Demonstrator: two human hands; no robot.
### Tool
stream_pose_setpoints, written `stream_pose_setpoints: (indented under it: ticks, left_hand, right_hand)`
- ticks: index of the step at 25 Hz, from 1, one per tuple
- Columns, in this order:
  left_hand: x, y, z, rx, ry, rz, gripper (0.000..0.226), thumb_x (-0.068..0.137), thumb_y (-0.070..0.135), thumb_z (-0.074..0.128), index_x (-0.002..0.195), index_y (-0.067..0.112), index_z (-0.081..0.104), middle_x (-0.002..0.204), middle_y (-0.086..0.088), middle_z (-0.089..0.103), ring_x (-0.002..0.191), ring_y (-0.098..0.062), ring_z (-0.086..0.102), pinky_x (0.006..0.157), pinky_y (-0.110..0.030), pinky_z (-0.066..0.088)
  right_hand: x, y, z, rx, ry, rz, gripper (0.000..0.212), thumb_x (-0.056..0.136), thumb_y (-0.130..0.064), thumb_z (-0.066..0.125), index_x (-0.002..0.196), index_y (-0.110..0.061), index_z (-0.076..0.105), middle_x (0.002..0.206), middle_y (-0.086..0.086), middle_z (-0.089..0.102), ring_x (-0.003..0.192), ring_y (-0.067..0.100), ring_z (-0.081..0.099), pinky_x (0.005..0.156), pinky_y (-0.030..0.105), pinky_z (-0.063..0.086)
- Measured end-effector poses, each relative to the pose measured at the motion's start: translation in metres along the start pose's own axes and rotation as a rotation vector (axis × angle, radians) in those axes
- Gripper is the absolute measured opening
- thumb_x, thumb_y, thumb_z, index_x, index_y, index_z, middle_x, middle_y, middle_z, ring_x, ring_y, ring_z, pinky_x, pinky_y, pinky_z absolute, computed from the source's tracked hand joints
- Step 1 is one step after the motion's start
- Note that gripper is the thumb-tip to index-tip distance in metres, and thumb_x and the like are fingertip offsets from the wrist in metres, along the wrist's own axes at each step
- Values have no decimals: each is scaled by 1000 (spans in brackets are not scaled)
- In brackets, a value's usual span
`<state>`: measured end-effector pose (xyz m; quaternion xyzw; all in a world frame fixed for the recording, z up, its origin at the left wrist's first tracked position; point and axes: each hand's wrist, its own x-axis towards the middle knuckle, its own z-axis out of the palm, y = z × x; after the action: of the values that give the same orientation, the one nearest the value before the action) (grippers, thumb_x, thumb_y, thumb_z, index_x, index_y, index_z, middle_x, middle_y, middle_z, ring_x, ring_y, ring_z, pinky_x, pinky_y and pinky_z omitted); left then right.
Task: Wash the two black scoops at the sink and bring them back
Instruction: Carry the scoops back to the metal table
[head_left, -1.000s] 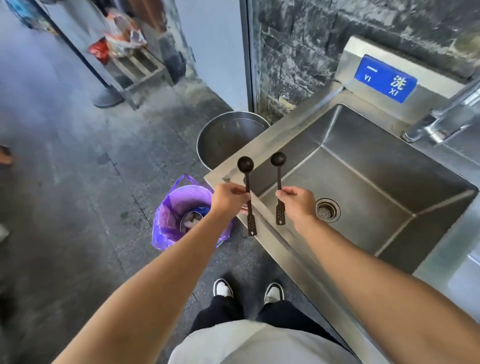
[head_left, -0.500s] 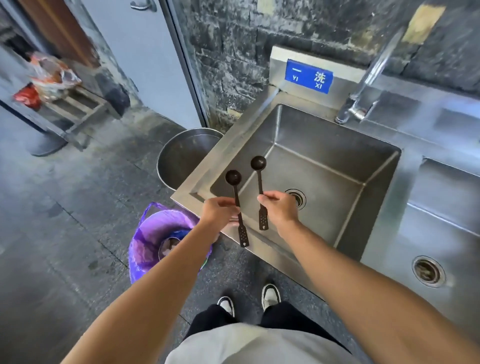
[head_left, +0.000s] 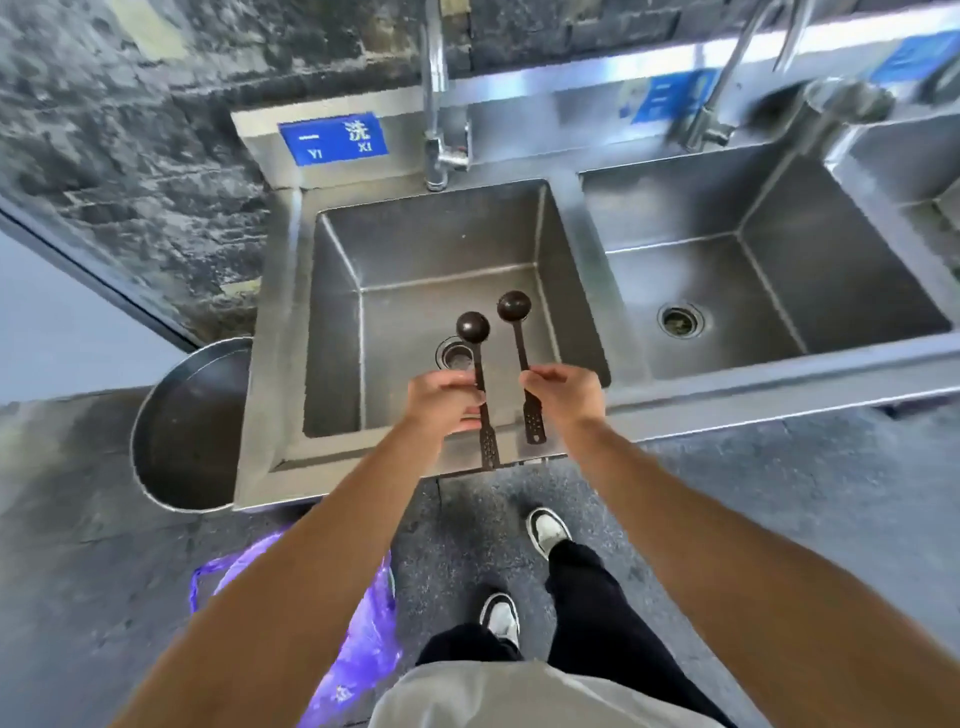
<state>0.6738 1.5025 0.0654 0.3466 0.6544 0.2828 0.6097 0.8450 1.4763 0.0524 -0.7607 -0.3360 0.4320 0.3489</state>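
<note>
Beyond both sets of fingers (head_left: 470, 384), closed mid-handle on a scoop each — left scoop (head_left: 474, 328), right scoop (head_left: 514, 306) — bowls point away over the sink (head_left: 291, 291); the tap (head_left: 441, 150) stands farther ahead.

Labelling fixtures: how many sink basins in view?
3. Left basin below the blue sign, under both hands' scoops; middle basin right of it; a third cut off at the right edge. More may lie beyond the frame.
</note>
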Motion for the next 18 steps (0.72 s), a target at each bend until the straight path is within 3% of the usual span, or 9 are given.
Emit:
stream_pose_setpoints:
  ticks: [2, 4, 6, 11, 18]
  left_hand:
    - [-8, -4, 25, 70, -142, 20, 29, 83, -13, 69, 92, 14, 71, 70, 0, 78, 61, -15, 76, 51, -25, 58]
    - [-18, -11, 56, 155, -267, 31, 28, 84, -12, 69, 92, 15, 71, 70, 0, 78, 64, -17, 76, 54, -27, 60]
    - [-32, -21, 88, 222, -366, 37, 27, 83, -12, 71, 95, 13, 71, 71, -4, 77, 61, -18, 75, 57, -31, 63]
    - [-78, -56, 174, 404, -602, 67, 27, 81, -8, 75, 88, 18, 70, 67, 0, 77, 57, -16, 74, 48, -26, 57]
    - [-181, -125, 263, 587, -895, 63, 27, 84, -6, 73, 107, 8, 71, 92, -15, 77, 70, -27, 74, 65, -37, 60]
  right_hand:
    - [-17, 19, -25, 47, 100, 40, 21, 87, -29, 77, 106, -20, 81, 84, -8, 77, 77, 10, 72, 66, 19, 59]
    - [-38, 42, -51, 103, 205, 88, 20, 87, -28, 77, 104, -19, 81, 92, -1, 81, 84, 16, 74, 79, 32, 62]
    - [-59, 67, -77, 167, 317, 131, 18, 85, -27, 78, 100, -19, 82, 93, 1, 81, 82, 15, 74, 78, 32, 62]
    - [-121, 135, -144, 331, 588, 263, 21, 85, -27, 79, 103, -16, 82, 97, 4, 82, 82, 14, 73, 80, 30, 59]
    - [-240, 223, -203, 601, 900, 354, 20, 86, -23, 80, 103, -13, 80, 96, 6, 81, 89, 19, 77, 90, 39, 62]
